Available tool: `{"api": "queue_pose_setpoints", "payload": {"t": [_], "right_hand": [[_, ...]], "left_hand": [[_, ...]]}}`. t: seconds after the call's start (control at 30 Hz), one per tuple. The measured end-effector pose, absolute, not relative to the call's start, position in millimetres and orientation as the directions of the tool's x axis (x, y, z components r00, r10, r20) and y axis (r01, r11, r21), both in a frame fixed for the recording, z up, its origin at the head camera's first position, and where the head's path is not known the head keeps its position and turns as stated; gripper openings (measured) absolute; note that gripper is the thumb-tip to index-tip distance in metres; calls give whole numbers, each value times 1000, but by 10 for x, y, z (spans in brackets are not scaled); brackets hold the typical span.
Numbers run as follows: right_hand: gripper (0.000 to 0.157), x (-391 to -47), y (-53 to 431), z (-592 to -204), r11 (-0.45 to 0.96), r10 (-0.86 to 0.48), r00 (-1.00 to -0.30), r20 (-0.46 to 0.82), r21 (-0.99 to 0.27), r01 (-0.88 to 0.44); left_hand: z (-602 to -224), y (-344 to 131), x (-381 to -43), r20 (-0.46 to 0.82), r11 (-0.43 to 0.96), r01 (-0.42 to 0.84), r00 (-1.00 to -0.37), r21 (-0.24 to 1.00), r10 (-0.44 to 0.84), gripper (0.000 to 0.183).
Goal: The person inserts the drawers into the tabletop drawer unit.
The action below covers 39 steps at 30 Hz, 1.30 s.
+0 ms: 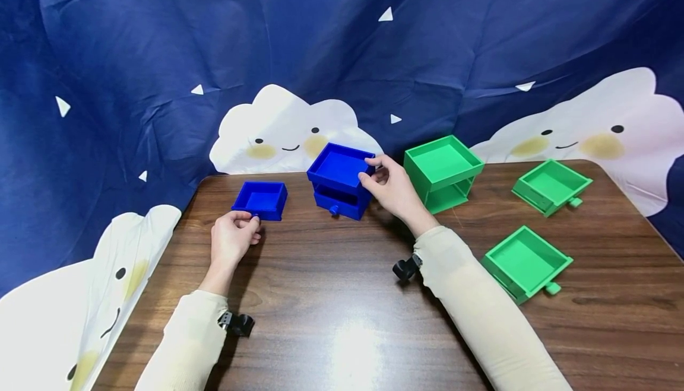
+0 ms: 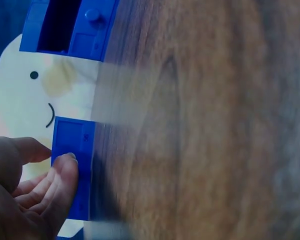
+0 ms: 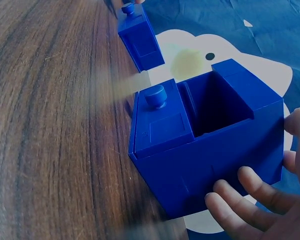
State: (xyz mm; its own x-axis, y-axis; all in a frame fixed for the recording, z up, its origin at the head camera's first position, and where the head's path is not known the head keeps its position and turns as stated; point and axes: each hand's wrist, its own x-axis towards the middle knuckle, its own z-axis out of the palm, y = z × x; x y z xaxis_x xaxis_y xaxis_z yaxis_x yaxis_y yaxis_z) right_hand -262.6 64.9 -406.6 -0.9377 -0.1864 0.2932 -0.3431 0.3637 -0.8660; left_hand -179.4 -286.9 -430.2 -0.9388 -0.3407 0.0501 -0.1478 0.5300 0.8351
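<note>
My left hand pinches the small knob at the front of a loose blue drawer, which lies on the table at the left. In the left wrist view the fingers cover that knob. A blue two-level cabinet stands to its right, its lower drawer in place with the round knob facing front and its upper slot hollow. My right hand holds the cabinet at its right side, thumb and index finger at the top rim, other fingers along the side wall.
Just right of the right hand stands a green cabinet with an open front. Two loose green drawers, a rear one and a nearer one, lie on the right of the wooden table. A dark blue cloth with clouds hangs behind.
</note>
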Motion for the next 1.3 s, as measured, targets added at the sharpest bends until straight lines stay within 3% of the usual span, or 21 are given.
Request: {"api": "queue_pose_setpoints", "payload": {"t": [0.57,1.3], "right_hand": [[40,-2606,631,-4049,357,-172,-944,283,-875,-328],[38,-2584,629,-4034,355,-174,-944,280,-876,-325]], "left_hand": [[-4342,-2976,-1898,-35,555,-199,-956,808,-293,37],[-4387,-3015,-2010,-334,172,-370,-920,913,-206,42]]}}
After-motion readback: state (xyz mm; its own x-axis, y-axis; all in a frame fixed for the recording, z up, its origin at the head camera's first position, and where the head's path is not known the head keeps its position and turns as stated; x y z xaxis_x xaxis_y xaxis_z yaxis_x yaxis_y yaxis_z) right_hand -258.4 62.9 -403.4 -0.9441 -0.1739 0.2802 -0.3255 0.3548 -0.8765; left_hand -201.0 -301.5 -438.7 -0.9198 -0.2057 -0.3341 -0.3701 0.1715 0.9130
